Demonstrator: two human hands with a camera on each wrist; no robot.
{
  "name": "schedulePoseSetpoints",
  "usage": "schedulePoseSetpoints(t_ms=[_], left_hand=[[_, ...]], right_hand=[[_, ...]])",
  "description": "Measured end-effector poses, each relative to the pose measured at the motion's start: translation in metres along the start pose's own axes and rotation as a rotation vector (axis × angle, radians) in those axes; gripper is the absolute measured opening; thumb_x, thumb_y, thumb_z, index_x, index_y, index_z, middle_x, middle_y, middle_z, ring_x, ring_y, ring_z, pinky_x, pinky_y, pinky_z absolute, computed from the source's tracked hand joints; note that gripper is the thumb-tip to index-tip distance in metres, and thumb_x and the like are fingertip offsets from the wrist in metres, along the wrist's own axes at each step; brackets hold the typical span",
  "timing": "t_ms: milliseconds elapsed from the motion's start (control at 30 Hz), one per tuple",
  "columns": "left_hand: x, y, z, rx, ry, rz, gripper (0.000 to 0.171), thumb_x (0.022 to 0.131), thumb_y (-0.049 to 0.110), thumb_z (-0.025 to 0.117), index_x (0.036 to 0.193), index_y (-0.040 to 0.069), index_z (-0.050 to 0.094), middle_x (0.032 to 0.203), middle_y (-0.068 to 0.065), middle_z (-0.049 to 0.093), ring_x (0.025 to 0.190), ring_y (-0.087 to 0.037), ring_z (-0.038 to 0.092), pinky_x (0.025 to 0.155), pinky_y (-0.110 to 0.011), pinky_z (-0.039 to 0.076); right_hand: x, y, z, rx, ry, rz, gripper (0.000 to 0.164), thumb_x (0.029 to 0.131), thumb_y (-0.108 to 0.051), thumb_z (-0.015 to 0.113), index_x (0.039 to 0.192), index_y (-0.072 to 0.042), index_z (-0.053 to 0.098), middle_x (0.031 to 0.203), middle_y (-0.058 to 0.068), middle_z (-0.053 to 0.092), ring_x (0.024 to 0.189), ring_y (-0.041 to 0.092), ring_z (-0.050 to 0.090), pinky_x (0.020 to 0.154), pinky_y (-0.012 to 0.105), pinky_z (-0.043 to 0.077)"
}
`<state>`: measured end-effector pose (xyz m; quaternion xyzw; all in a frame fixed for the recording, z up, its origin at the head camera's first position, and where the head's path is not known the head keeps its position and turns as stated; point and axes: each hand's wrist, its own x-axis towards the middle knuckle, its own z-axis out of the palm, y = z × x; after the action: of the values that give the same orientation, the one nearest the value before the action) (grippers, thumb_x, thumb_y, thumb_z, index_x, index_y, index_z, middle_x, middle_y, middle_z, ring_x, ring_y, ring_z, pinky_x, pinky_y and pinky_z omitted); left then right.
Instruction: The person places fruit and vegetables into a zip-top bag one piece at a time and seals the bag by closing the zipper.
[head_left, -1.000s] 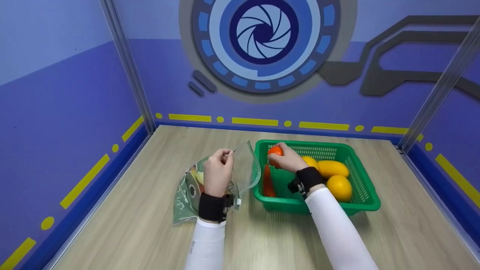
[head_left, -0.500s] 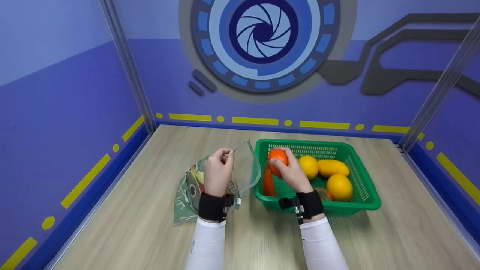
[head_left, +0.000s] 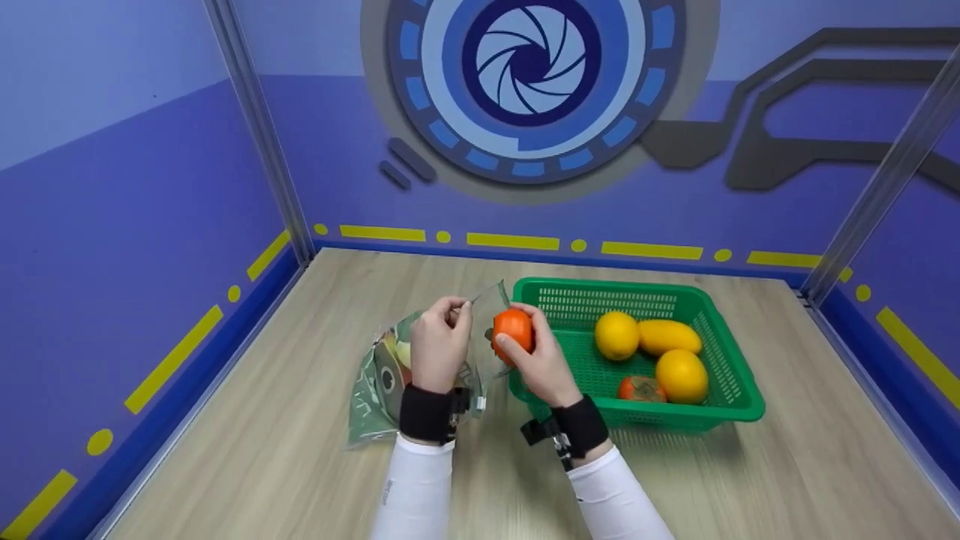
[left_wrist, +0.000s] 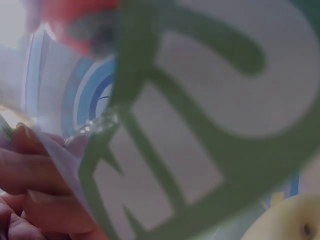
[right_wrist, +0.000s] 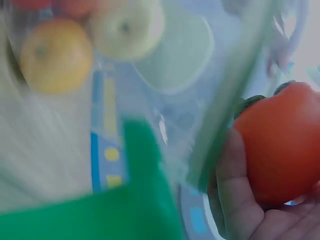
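My left hand (head_left: 439, 349) pinches the top edge of a clear zip bag (head_left: 369, 420) with a green printed design. The bag lies on the table, its mouth spread toward the right. My right hand (head_left: 551, 369) holds an orange-red persimmon (head_left: 514, 335) at the mouth, its dark leafy cap turned left. In the right wrist view, the persimmon (right_wrist: 285, 145) rests in my fingers close beside the bag's green zip strip (right_wrist: 225, 110). Through the plastic show an orange-yellow fruit (right_wrist: 56, 56) and a pale round fruit (right_wrist: 125, 30). Whether the persimmon is inside the mouth I cannot tell.
Right of the bag stands a green basket (head_left: 731, 379). It holds two round yellow-orange fruits, one (head_left: 617, 336) behind the other (head_left: 681, 376), a long yellow mango-like fruit (head_left: 670, 337) and another persimmon (head_left: 641, 389). Blue-purple panels (head_left: 330, 165) enclose the table.
My right hand has lifted the persimmon out of the basket's left side and carried it left to the bag's mouth. The left hand has stayed in place, still pinching the bag.
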<state>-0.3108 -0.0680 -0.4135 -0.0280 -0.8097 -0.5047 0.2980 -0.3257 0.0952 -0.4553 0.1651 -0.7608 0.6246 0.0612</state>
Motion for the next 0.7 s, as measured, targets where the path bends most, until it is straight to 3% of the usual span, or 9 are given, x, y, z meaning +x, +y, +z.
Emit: schedulePoseSetpoints(t_ms=[267, 367, 467, 600, 700], left_hand=[[-0.001, 0.004, 0.001, 0.025, 0.003, 0.022, 0.014, 0.098, 0.012, 0.067, 0.097, 0.001, 0.077, 0.067, -0.007, 0.063, 0.054, -0.009, 0.045, 0.056, -0.024, 0.042], [-0.001, 0.005, 0.002, 0.036, 0.015, 0.02, 0.014, 0.098, 0.012, 0.068, 0.097, 0.001, 0.077, 0.068, -0.008, 0.064, 0.056, -0.01, 0.048, 0.058, -0.026, 0.046], [-0.001, 0.005, 0.002, 0.041, 0.019, 0.02, 0.013, 0.097, 0.011, 0.068, 0.095, 0.001, 0.077, 0.068, -0.008, 0.064, 0.057, -0.012, 0.05, 0.059, -0.028, 0.049], [-0.002, 0.006, 0.003, 0.045, 0.008, 0.015, 0.013, 0.097, 0.011, 0.068, 0.095, 0.001, 0.077, 0.068, -0.008, 0.065, 0.058, -0.013, 0.053, 0.06, -0.03, 0.051], [-0.002, 0.006, 0.003, 0.045, 0.0, 0.007, 0.014, 0.097, 0.012, 0.068, 0.095, 0.002, 0.077, 0.067, -0.007, 0.065, 0.058, -0.012, 0.053, 0.059, -0.03, 0.049]], right_hand=[[-0.003, 0.003, 0.026, 0.011, -0.08, 0.03, 0.055, 0.105, -0.024, 0.06, 0.149, -0.003, 0.035, 0.142, 0.028, 0.05, 0.117, 0.037, 0.061, 0.095, 0.045, 0.057], [-0.003, 0.003, 0.031, 0.046, -0.125, 0.075, 0.051, 0.107, -0.025, 0.055, 0.148, -0.003, 0.034, 0.143, 0.028, 0.048, 0.116, 0.035, 0.06, 0.092, 0.039, 0.056], [-0.003, 0.002, 0.034, 0.126, -0.173, 0.13, 0.051, 0.108, -0.018, 0.048, 0.153, -0.003, 0.03, 0.146, 0.028, 0.044, 0.105, 0.027, 0.058, 0.08, 0.03, 0.052], [-0.003, 0.002, 0.035, 0.194, -0.232, 0.163, 0.063, 0.099, -0.006, 0.044, 0.159, -0.004, 0.024, 0.153, 0.027, 0.037, 0.094, 0.022, 0.051, 0.07, 0.025, 0.042], [-0.004, 0.004, 0.036, 0.197, -0.26, 0.134, 0.068, 0.096, 0.0, 0.044, 0.16, -0.002, 0.021, 0.16, 0.029, 0.031, 0.108, 0.028, 0.054, 0.075, 0.025, 0.043]])
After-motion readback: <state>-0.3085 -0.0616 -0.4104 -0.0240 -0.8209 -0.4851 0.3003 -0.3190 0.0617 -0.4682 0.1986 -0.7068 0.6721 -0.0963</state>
